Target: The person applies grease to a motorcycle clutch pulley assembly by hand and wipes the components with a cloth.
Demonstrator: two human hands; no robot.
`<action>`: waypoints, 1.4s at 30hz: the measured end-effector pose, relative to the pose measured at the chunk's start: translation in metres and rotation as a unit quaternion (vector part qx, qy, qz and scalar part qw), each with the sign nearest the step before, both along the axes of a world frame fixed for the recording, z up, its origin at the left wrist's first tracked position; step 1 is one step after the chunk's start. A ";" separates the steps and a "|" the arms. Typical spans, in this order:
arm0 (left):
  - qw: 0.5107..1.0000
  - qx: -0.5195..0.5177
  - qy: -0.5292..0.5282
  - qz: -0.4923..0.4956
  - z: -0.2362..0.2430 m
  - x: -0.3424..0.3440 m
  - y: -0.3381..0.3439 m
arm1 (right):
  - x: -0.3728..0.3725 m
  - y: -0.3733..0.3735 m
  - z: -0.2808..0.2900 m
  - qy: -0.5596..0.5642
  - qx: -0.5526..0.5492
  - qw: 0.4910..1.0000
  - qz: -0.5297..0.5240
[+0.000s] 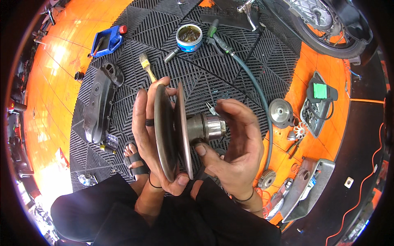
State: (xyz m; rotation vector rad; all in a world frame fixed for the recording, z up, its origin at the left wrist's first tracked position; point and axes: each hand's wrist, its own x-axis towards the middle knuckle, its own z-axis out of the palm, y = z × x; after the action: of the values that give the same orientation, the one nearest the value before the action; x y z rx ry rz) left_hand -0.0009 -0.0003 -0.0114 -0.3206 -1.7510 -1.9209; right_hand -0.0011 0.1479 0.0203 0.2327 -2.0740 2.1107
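In the middle of the head view I hold a metal pulley assembly: two round discs [165, 133] on a shiny cylindrical hub [207, 127]. My left hand [145, 127] grips the discs, fingers along the far-left side, thumb at the lower edge. My right hand [238, 145] curls around the hub's right end, its thumb pressed on the hub's lower side. A small pale metal tool [211, 108] shows just beyond the hub, partly hidden. Beyond my left fingertips a paintbrush [145, 63] lies on the black grated mat [271, 65].
Around me are a can of grease [189, 37], an air gun with hose [221, 43], a blue jug [106, 41], a black cover [98, 106], a scooter wheel [336, 45], a toothed disc [280, 112], metal trays [324, 172] with parts, and orange flooring [49, 82].
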 end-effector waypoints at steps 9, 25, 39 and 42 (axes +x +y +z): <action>0.999 0.033 -0.030 -0.023 0.007 0.004 0.001 | 0.008 -0.002 0.007 -0.145 -0.175 0.970 0.091; 0.991 0.012 -0.004 -0.133 0.003 -0.002 -0.009 | 0.013 0.003 0.007 -0.141 -0.143 0.977 0.066; 0.979 -0.062 -0.051 -0.186 0.015 -0.005 -0.018 | 0.012 0.004 0.002 -0.150 -0.158 0.975 0.050; 0.977 -0.072 -0.079 -0.185 0.021 -0.004 -0.018 | 0.012 0.007 0.005 -0.148 -0.144 0.977 0.052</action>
State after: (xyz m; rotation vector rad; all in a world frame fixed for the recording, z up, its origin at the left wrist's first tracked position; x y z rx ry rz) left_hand -0.0047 -0.0179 0.0100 -0.5987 -2.0585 -2.1255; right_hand 0.0111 0.1549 0.0253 -0.0169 -1.8988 2.6129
